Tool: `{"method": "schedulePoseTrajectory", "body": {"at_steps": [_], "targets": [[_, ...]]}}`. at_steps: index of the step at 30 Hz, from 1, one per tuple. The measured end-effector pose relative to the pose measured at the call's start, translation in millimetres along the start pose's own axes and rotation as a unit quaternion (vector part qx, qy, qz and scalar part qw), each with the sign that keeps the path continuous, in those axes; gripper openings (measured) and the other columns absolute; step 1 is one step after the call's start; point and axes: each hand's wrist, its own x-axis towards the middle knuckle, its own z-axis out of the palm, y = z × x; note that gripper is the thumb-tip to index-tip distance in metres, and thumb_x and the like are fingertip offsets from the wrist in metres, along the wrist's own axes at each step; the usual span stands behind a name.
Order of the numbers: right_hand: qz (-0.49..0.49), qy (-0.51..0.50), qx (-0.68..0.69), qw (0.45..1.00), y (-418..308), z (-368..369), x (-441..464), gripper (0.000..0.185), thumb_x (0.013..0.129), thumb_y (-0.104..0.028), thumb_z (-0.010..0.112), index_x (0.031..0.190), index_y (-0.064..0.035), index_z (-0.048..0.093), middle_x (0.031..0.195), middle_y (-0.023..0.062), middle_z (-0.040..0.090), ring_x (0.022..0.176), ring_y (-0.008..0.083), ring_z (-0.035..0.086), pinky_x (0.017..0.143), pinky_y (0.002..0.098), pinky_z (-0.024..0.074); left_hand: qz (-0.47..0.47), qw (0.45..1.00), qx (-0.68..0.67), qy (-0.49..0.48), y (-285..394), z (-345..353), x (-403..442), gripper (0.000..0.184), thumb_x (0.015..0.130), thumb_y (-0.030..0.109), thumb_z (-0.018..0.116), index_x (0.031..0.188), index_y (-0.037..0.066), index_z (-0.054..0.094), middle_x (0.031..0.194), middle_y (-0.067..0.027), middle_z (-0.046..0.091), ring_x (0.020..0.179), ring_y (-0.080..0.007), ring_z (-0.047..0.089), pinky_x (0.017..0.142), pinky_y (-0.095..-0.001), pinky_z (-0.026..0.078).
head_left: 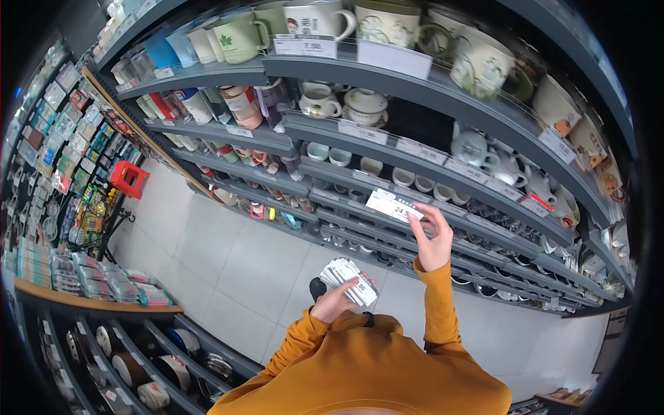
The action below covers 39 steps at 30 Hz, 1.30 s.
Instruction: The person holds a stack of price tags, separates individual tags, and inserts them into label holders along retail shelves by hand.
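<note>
My right hand [434,238] is raised before the shelves, its thumb and fingers pinched on the right end of a white price tag [389,205] printed with large digits. Lower down, my left hand [334,301] grips a fanned stack of similar price tags [351,280] above the floor. Behind the raised tag, small bowls and cups [403,177] stand on a shelf. Teapots [473,146] sit on the shelf above, to the right.
Long grey shelves [387,76] with mugs [238,36] curve across the front. At the left are a red stool [129,179], hanging packaged goods and a wood-edged display [97,305]. Pale floor tiles [238,277] show between the displays.
</note>
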Motion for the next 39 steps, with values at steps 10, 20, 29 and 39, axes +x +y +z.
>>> {"method": "schedulePoseTrajectory", "body": {"at_steps": [10, 20, 29, 39], "targets": [[-0.141, 0.054, -0.130, 0.980, -35.3, 136.3, 107.0, 0.018, 0.087, -0.008, 0.062, 0.104, -0.0019, 0.064, 0.093, 0.0108, 0.068, 0.077, 0.0177, 0.064, 0.072, 0.0275, 0.0492, 0.075, 0.996, 0.044, 0.013, 163.4, -91.3, -9.5, 0.038, 0.095, 0.025, 0.051, 0.127, 0.007, 0.046, 0.124, -0.0125, 0.058, 0.114, -0.0221, 0.056, 0.094, -0.0385, 0.045], [-0.155, -0.012, -0.212, 0.965, -33.1, 196.8, 172.1, 0.016, 0.089, -0.010, 0.061, 0.102, -0.0005, 0.063, 0.095, 0.0120, 0.067, 0.081, 0.0228, 0.067, 0.074, 0.0290, 0.0507, 0.054, 0.998, 0.010, 0.034, 220.7, -165.4, -13.7, 0.037, 0.094, 0.025, 0.052, 0.126, 0.006, 0.048, 0.124, -0.0143, 0.057, 0.116, -0.0219, 0.055, 0.095, -0.0385, 0.045], [-0.102, -0.046, -0.226, 0.968, -38.7, 195.6, 174.6, 0.017, 0.091, -0.012, 0.059, 0.101, 0.0015, 0.064, 0.096, 0.0116, 0.067, 0.084, 0.0223, 0.066, 0.076, 0.0293, 0.0503, 0.009, 1.000, 0.011, -0.025, 243.3, -170.6, 12.6, 0.036, 0.094, 0.023, 0.053, 0.125, 0.006, 0.048, 0.123, -0.0144, 0.058, 0.114, -0.0216, 0.056, 0.093, -0.0362, 0.046], [-0.184, -0.019, -0.384, 0.905, -45.9, 188.1, 161.9, 0.016, 0.085, -0.008, 0.062, 0.099, -0.0067, 0.068, 0.088, 0.0104, 0.065, 0.084, 0.0298, 0.063, 0.074, 0.0346, 0.0501, -0.025, 0.990, 0.039, -0.135, 259.1, -151.1, 30.9, 0.041, 0.096, 0.019, 0.048, 0.133, 0.004, 0.040, 0.130, -0.0163, 0.052, 0.119, -0.0247, 0.052, 0.096, -0.0385, 0.045]]}}
